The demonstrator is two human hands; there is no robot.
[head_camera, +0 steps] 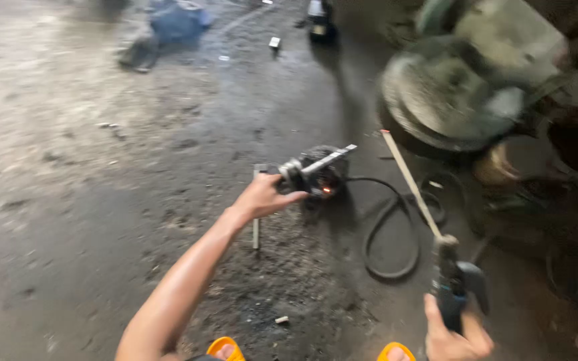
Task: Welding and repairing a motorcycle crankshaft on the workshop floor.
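Welding step in hand, by my judgement. The left hand [262,197] reaches out, fingers resting on a dark metal workpiece with a bright steel rod [317,170], mid-floor and glowing. The right hand [455,337] clenches a dark electrode holder with a long pale rod [429,227], well apart; next calls for a steady tip.

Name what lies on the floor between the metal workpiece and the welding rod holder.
A looped black cable lies between the metal workpiece and the rod holder, shown in the head view.
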